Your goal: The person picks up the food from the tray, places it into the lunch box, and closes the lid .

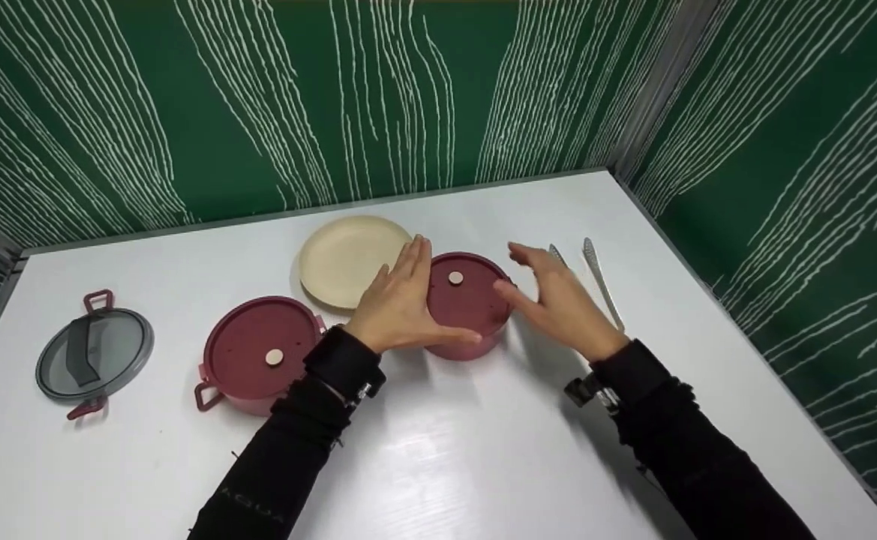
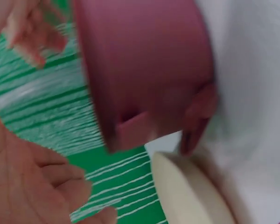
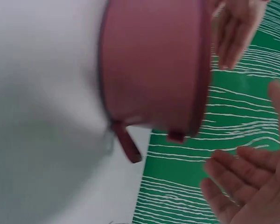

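A dark red pot (image 1: 468, 307) with a flat red lid and a small pale knob stands between both hands. My left hand (image 1: 397, 307) is at its left side, fingers straight and thumb spread across the near edge of the lid in the head view. To the right of the pot, my right hand (image 1: 558, 300) hovers with fingers apart and nothing in it. Both wrist views show the pot wall (image 2: 144, 60) and a folding side handle (image 3: 127, 142), with the open palms (image 3: 256, 191) beside the pot.
A second, wider red pot (image 1: 262, 352) sits to the left, partly behind my left wrist. Farther left lies a glass lid (image 1: 119, 345) with red handles. A cream plate (image 1: 348, 259) is behind my left hand. Metal utensils (image 1: 602, 277) lie beyond my right hand. Green walls border the white table (image 1: 438, 465).
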`<move>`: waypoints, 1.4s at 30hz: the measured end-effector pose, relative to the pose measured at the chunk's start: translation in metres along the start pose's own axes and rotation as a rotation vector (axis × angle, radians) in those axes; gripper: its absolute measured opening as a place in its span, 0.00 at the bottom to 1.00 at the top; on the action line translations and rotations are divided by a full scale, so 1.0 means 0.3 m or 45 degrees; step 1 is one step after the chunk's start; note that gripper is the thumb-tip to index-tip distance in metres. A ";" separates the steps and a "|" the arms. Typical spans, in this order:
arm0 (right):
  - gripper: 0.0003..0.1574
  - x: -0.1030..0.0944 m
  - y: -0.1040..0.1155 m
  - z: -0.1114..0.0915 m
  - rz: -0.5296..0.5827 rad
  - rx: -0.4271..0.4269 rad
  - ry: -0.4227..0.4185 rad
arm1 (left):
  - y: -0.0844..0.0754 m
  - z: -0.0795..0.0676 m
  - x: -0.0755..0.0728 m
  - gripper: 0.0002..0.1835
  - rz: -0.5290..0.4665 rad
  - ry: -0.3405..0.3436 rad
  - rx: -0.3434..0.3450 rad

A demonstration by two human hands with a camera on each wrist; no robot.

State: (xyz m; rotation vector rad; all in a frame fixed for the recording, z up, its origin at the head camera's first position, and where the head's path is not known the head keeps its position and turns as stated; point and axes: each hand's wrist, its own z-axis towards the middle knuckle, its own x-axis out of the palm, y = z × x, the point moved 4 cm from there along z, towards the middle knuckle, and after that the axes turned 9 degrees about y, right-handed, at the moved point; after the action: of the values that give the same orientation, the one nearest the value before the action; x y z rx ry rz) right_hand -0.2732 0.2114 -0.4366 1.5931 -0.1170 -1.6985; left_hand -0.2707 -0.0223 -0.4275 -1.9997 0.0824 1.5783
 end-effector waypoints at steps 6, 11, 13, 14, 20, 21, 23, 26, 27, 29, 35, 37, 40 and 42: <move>0.58 0.093 -0.032 0.056 -0.246 -0.034 0.223 | -0.001 0.019 0.064 0.85 0.122 -0.059 -0.002; 0.64 0.128 -0.045 0.075 -0.382 -0.068 0.276 | 0.011 0.035 0.090 0.85 0.142 -0.080 -0.014; 0.65 0.136 -0.046 0.079 -0.404 -0.079 0.296 | 0.016 0.039 0.098 0.85 0.153 -0.085 -0.020; 0.66 0.140 -0.048 0.079 -0.410 -0.083 0.305 | 0.020 0.041 0.103 0.84 0.159 -0.087 -0.025; 0.69 0.152 -0.052 0.083 -0.411 -0.098 0.338 | 0.033 0.046 0.125 0.84 0.177 -0.091 -0.047; 0.69 0.153 -0.052 0.084 -0.410 -0.098 0.339 | 0.034 0.047 0.126 0.84 0.171 -0.091 -0.049; 0.68 0.153 -0.049 0.084 -0.407 -0.098 0.337 | 0.035 0.048 0.127 0.84 0.156 -0.095 -0.050; 0.68 0.157 -0.049 0.082 -0.408 -0.099 0.335 | 0.037 0.050 0.128 0.82 0.131 -0.104 -0.053; 0.68 0.159 -0.049 0.082 -0.407 -0.098 0.334 | 0.038 0.051 0.129 0.82 0.129 -0.106 -0.054; 0.68 0.163 -0.048 0.085 -0.406 -0.096 0.333 | 0.042 0.051 0.130 0.81 0.117 -0.115 -0.054; 0.68 0.168 -0.044 0.093 -0.391 -0.092 0.352 | 0.050 0.049 0.126 0.80 0.090 -0.134 -0.056; 0.68 0.165 -0.041 0.095 -0.391 -0.097 0.356 | 0.048 0.048 0.120 0.80 0.092 -0.134 -0.059; 0.68 0.158 -0.040 0.094 -0.383 -0.095 0.352 | 0.040 0.051 0.112 0.80 0.079 -0.129 -0.051; 0.68 0.157 -0.040 0.092 -0.376 -0.093 0.346 | 0.038 0.053 0.112 0.80 0.074 -0.122 -0.048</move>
State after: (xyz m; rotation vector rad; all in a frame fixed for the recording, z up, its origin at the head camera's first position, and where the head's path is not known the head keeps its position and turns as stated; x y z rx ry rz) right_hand -0.2985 0.1801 -0.4753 1.8371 0.3270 -1.6598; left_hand -0.2791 -0.0140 -0.4648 -1.9629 0.0746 1.7223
